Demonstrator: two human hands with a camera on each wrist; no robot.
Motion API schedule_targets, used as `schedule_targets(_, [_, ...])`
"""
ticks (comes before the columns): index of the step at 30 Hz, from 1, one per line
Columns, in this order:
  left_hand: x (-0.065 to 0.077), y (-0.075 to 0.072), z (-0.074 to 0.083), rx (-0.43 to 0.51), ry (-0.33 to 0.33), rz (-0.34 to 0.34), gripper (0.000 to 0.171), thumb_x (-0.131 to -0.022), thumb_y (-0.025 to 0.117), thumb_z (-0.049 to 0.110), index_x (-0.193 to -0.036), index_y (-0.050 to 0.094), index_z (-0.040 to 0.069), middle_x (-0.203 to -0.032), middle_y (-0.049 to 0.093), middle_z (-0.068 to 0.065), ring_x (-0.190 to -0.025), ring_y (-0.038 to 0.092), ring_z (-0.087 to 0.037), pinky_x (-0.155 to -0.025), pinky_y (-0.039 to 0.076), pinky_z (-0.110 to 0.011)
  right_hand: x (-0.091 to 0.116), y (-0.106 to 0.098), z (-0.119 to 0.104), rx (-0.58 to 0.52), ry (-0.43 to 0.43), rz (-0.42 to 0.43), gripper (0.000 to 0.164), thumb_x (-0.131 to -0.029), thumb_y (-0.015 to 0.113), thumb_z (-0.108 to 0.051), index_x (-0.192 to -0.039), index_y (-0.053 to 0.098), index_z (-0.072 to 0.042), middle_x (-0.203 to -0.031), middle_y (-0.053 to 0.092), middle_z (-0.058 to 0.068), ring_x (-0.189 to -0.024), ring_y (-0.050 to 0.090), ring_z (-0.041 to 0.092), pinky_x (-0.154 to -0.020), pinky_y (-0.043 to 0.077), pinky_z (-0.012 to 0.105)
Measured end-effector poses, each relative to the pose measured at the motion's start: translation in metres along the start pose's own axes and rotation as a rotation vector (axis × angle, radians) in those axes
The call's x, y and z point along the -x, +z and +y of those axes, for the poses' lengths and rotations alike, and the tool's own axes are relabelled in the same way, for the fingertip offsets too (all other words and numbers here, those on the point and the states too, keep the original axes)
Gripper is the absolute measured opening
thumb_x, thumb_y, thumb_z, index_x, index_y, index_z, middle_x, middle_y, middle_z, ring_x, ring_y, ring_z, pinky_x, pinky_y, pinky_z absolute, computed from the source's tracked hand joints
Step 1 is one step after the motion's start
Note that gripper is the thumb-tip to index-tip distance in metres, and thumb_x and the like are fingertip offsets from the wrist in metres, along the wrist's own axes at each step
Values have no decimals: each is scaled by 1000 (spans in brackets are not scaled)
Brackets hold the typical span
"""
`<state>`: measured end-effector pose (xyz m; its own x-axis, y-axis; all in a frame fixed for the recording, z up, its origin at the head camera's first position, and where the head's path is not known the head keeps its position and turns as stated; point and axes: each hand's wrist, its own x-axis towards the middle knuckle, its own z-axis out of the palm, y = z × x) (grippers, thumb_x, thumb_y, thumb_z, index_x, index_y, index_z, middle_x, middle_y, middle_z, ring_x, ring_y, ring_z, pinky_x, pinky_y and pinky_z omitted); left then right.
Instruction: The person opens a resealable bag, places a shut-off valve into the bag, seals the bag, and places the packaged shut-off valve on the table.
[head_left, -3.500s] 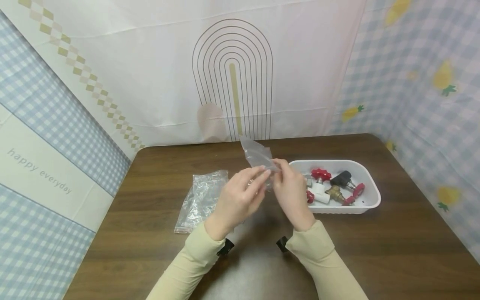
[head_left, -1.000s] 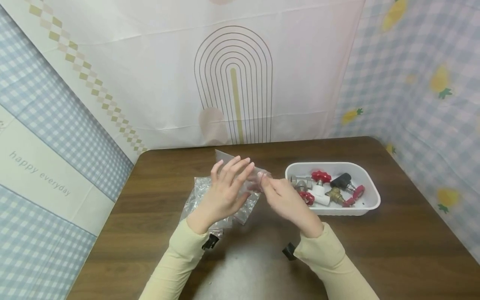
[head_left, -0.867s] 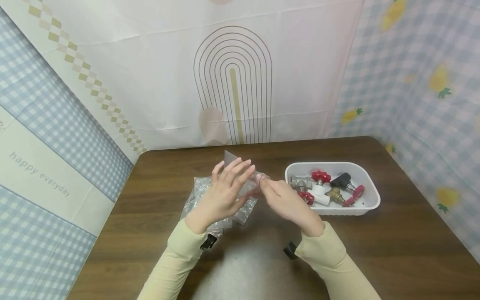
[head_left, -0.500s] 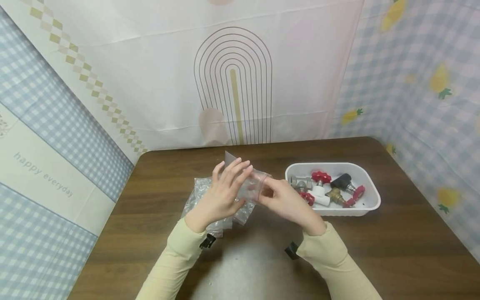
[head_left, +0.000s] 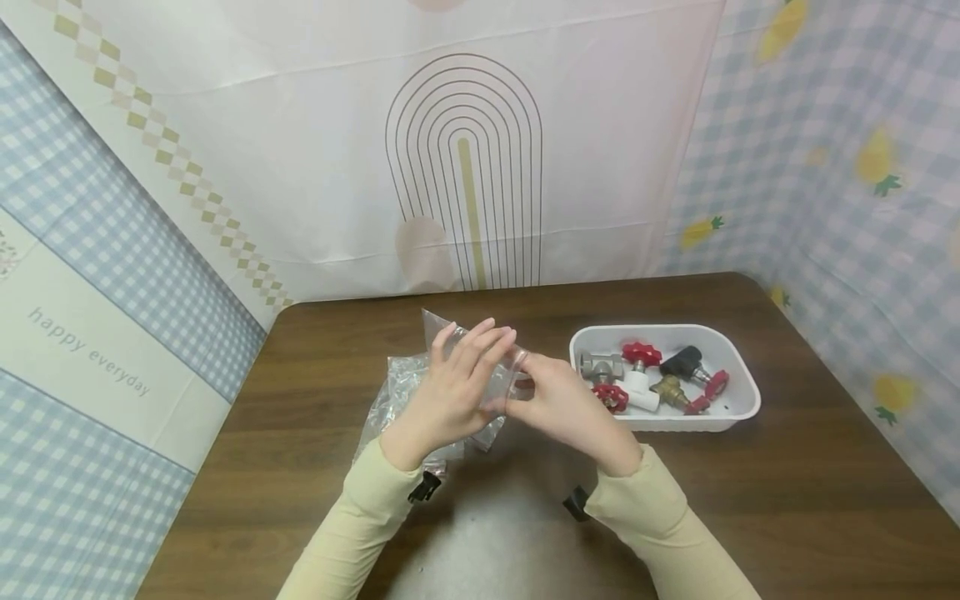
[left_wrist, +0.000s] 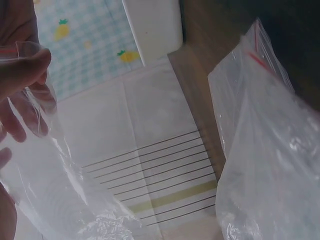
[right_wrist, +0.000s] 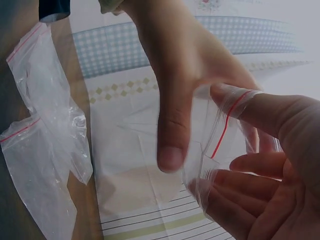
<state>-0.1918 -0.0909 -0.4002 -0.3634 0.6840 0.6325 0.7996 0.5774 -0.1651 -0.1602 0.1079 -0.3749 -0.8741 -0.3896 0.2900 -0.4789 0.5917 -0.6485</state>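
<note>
A clear zip bag (head_left: 434,322) with a red line along its mouth is held up between both hands above the table. My left hand (head_left: 452,390) cups its body, thumb on the near side (right_wrist: 174,120) and fingers around the far side. At the mouth is my right hand (head_left: 567,410), its thumb under the plastic by the red line and its fingers spread apart from it, stretching the mouth wide. No contents show in the bag. Beneath and left of the hands, more clear zip bags (right_wrist: 47,80) lie overlapping on the table, partly hidden by the left hand.
A white tray (head_left: 742,408) stands on the table to the right, holding several valves and fittings with red, black, white and brass parts. The brown wooden table (head_left: 787,492) meets patterned cloth walls (head_left: 600,150) at the back and sides.
Earlier both hands pinched at the bag near its top; now the right thumb and fingers spread its mouth. In the last half second the left hand tilts slightly and its fingers bend more.
</note>
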Motion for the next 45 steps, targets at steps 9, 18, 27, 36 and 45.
schedule_targets(9, [2,3,2,42,-14,41,82,-71,88,28,-139,52,3,-135,56,-10,-125,53,-25,-112,26,-59,-1,3,0,49,27,28,47,-84,82,-33,-124,68,-12,-91,69,0,-76,60,18,-69,54,34])
schedule_targets(18, [3,4,2,136,-64,123,78,-72,88,24,-139,53,2,-128,59,-10,-119,56,-25,-111,29,-57,2,6,-2,-57,-59,208,27,-92,73,-13,-117,73,-4,-112,74,10,-94,72,21,-80,60,33])
schedule_targets(27, [8,0,-8,195,-121,229,65,-86,77,34,-137,54,0,-127,61,-14,-115,58,-29,-108,31,-59,9,-19,12,-119,-61,429,21,-92,75,-13,-112,76,-7,-102,76,3,-83,71,13,-72,58,26])
schedule_targets(36, [19,-9,-17,199,-176,214,66,-86,78,35,-137,54,0,-126,60,-14,-115,57,-30,-109,29,-59,27,-73,57,-1,154,473,28,-96,70,-23,-120,73,-7,-113,74,11,-96,71,25,-77,47,6])
schedule_targets(45, [26,-11,-20,205,-215,196,62,-94,69,42,-139,53,2,-129,59,-13,-118,55,-28,-110,29,-57,54,-102,91,89,313,470,34,-97,69,-28,-124,71,-8,-117,72,15,-103,69,33,-77,41,2])
